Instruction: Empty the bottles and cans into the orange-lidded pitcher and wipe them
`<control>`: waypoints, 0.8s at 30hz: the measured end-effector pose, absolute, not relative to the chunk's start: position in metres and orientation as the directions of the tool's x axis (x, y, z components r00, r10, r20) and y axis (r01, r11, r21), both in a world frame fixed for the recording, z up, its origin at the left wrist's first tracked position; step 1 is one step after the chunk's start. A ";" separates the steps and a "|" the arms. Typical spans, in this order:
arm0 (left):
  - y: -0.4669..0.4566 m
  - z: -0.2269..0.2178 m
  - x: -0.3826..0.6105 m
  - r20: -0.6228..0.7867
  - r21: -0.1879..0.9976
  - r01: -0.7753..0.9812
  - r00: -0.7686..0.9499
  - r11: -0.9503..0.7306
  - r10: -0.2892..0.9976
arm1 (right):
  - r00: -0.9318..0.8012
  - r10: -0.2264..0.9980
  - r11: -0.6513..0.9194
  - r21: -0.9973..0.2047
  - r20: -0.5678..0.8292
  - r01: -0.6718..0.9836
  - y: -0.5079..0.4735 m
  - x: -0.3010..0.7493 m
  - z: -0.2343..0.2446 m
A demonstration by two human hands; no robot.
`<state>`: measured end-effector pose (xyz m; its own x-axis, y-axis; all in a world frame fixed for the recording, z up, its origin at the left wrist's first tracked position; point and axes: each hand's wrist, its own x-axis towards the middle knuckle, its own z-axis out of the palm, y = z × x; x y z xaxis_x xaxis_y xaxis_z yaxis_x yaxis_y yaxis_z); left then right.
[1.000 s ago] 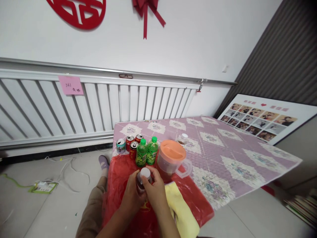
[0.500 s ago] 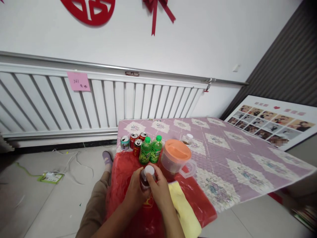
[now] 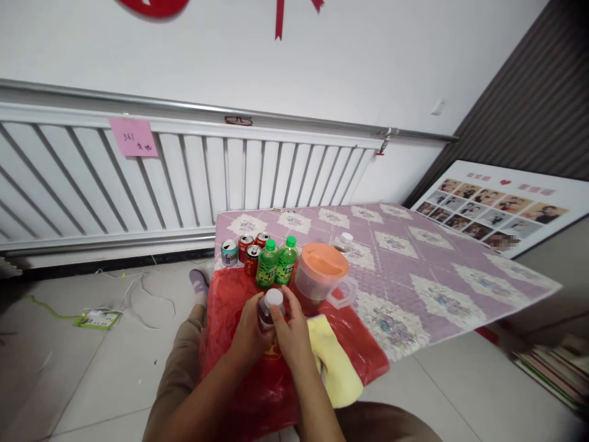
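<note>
A small clear bottle with dark liquid and a white cap is gripped between both hands above a red plastic sheet. My left hand wraps its body. My right hand pinches the white cap from the right. Just behind stand two green bottles with green caps, three red cans and one teal can. A clear jug with an orange lid holds brown liquid to the right. A yellow cloth lies under my right wrist.
A low table with a purple patterned cover stretches right; another small white-capped bottle stands on it. A white radiator lines the wall with a pink note. A photo board leans at right. Cables and a power strip lie on the floor.
The view has tipped slightly down and shifted. Both hands stay closed on the small bottle, which has kept its place over the red sheet.
</note>
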<state>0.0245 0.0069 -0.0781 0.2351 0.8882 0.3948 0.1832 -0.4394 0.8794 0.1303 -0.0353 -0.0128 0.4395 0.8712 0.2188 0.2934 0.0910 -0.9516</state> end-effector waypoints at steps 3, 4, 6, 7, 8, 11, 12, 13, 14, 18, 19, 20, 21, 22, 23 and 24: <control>0.006 -0.078 0.024 0.385 0.880 0.215 0.197 -0.423 0.901 | 0.482 0.837 0.073 -0.926 0.259 0.371 -0.052 0.153 -0.024; 0.006 -0.077 0.024 0.372 0.885 0.222 0.190 -0.409 0.909 | 0.501 0.820 0.046 -0.905 0.276 0.423 -0.058 0.164 -0.027; 0.005 -0.077 0.024 0.349 0.894 0.225 0.188 -0.387 0.918 | 0.506 0.811 -0.025 -0.846 0.294 0.532 -0.073 0.189 -0.035; 0.005 -0.077 0.024 0.346 0.897 0.221 0.187 -0.382 0.920 | 0.505 0.809 -0.073 -0.801 0.301 0.594 -0.080 0.201 -0.039; 0.005 -0.077 0.024 0.344 0.899 0.217 0.187 -0.380 0.920 | 0.499 0.815 -0.128 -0.748 0.295 0.652 -0.086 0.211 -0.043; 0.006 -0.079 0.024 0.342 0.901 0.210 0.189 -0.379 0.920 | 0.436 0.883 -0.283 -0.543 0.176 0.791 -0.104 0.227 -0.054; 0.006 -0.080 0.023 0.344 0.900 0.212 0.192 -0.381 0.919 | 0.420 0.898 -0.315 -0.480 0.129 0.819 -0.108 0.228 -0.058; 0.007 -0.080 0.023 0.346 0.898 0.215 0.194 -0.384 0.918 | 0.410 0.907 -0.336 -0.428 0.091 0.839 -0.111 0.226 -0.061; 0.007 -0.081 0.023 0.347 0.896 0.219 0.194 -0.386 0.918 | 0.404 0.912 -0.349 -0.389 0.067 0.853 -0.113 0.224 -0.064; 0.008 -0.080 0.022 0.344 0.891 0.237 0.209 -0.388 0.916 | 0.437 0.896 -0.386 -0.352 0.078 0.853 -0.114 0.220 -0.078; 0.008 -0.080 0.022 0.342 0.890 0.239 0.215 -0.389 0.915 | 0.455 0.885 -0.388 -0.381 0.101 0.839 -0.113 0.223 -0.081; 0.008 -0.079 0.022 0.343 0.888 0.240 0.220 -0.391 0.913 | 0.469 0.874 -0.377 -0.430 0.127 0.820 -0.113 0.227 -0.084; 0.007 -0.079 0.022 0.345 0.887 0.241 0.222 -0.394 0.912 | 0.481 0.863 -0.356 -0.494 0.151 0.793 -0.113 0.232 -0.086; 0.007 -0.078 0.022 0.348 0.885 0.243 0.220 -0.397 0.911 | 0.497 0.851 -0.327 -0.567 0.171 0.756 -0.114 0.237 -0.086; 0.007 -0.078 0.022 0.352 0.883 0.244 0.217 -0.400 0.910 | 0.521 0.833 -0.298 -0.645 0.184 0.704 -0.116 0.242 -0.085; 0.007 -0.078 0.022 0.355 0.883 0.244 0.214 -0.402 0.910 | 0.558 0.809 -0.276 -0.719 0.185 0.637 -0.119 0.246 -0.081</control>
<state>0.0218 0.0072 -0.0778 0.2141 0.9101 0.3548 0.2442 -0.4016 0.8827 0.2457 -0.1193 -0.0813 0.5585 0.8087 0.1847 0.6375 -0.2759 -0.7194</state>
